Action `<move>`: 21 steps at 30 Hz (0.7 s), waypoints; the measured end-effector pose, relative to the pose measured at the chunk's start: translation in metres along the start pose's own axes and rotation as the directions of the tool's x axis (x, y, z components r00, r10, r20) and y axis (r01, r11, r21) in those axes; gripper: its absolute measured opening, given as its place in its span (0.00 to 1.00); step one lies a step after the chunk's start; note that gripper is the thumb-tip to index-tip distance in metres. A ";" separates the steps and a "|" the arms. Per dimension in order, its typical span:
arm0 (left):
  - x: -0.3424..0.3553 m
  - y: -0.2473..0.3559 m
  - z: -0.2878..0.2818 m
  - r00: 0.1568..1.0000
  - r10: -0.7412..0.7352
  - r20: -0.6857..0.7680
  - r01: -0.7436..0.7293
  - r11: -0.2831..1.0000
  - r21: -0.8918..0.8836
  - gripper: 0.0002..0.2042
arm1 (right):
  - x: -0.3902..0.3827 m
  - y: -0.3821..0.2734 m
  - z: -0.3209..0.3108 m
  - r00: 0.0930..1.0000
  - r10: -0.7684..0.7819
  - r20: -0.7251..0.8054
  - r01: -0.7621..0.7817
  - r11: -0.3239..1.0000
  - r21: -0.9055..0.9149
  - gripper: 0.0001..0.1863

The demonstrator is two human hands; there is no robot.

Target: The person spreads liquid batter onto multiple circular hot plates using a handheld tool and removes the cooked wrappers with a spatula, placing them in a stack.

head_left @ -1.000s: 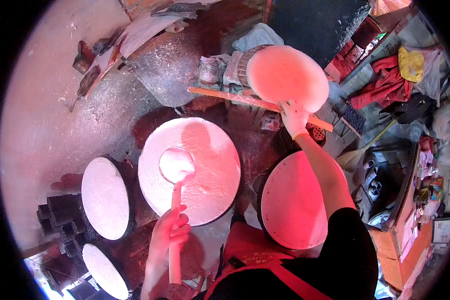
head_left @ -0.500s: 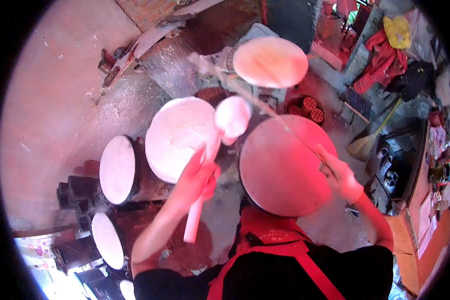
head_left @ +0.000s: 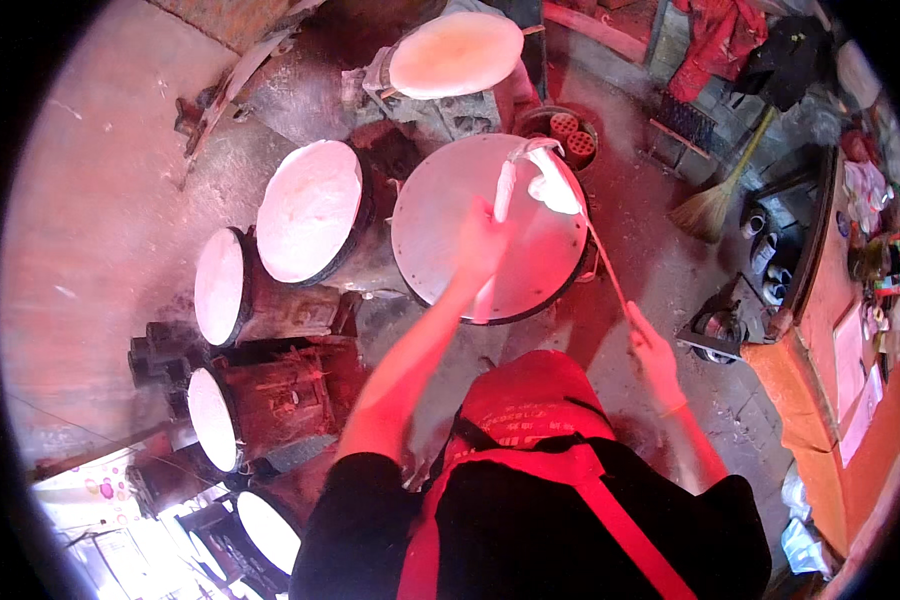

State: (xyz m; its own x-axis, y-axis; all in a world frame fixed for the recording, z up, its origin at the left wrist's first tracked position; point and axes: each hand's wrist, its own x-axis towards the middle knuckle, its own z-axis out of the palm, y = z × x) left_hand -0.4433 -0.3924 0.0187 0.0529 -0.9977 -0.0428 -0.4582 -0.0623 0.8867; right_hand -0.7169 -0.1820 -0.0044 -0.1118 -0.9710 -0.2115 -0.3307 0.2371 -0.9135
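My left hand (head_left: pixel 482 240) is closed around the pale, thick handle of a ladle (head_left: pixel 505 190). The ladle is tilted over a large round griddle (head_left: pixel 440 220), and a thick white batter-like mass (head_left: pixel 557 190) hangs or spills from its bowl. Whether the mass touches the griddle I cannot tell. My right hand (head_left: pixel 654 358), to the right of and nearer than the griddle, grips a long thin stick (head_left: pixel 607 262). The stick slants up to the left, and its far end meets the white mass or the ladle's bowl; their exact contact is unclear.
Round griddles with white tops, including a large one (head_left: pixel 310 210) and a smaller one (head_left: pixel 220 285), stand along the left. A pale disc (head_left: pixel 457 55) rests at the back. Honeycomb briquettes (head_left: pixel 581 144) sit behind the griddle. A broom (head_left: pixel 710 208) and an orange-sided cabinet (head_left: pixel 795 400) are at right.
The ladle has moved from beside the large white-topped griddle to over the bare griddle and tipped. The stick's far end has swung to the ladle. The whole view has shifted.
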 end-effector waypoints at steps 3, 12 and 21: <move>0.006 -0.012 0.038 0.970 0.048 -0.237 0.005 0.976 0.217 0.09 | 0.002 0.004 0.038 0.995 -0.010 -0.094 -0.008 0.981 -0.193 0.25; 0.036 0.018 -0.020 0.901 0.076 -0.427 -0.161 0.973 -0.166 0.07 | 0.129 -0.060 0.123 0.979 0.115 0.169 -0.200 0.711 0.674 0.23; -0.100 -0.013 -0.145 0.909 -0.366 0.201 0.393 0.592 -0.704 0.15 | 0.024 -0.063 0.167 0.948 0.312 -0.068 -0.112 0.526 0.843 0.20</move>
State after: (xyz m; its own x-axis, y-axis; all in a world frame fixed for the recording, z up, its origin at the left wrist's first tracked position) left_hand -0.3140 -0.2881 0.0784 0.0374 -0.8895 -0.4554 0.3739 -0.4102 0.8318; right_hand -0.5422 -0.2253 -0.0096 -0.2734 -0.8438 -0.4618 0.6282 0.2069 -0.7500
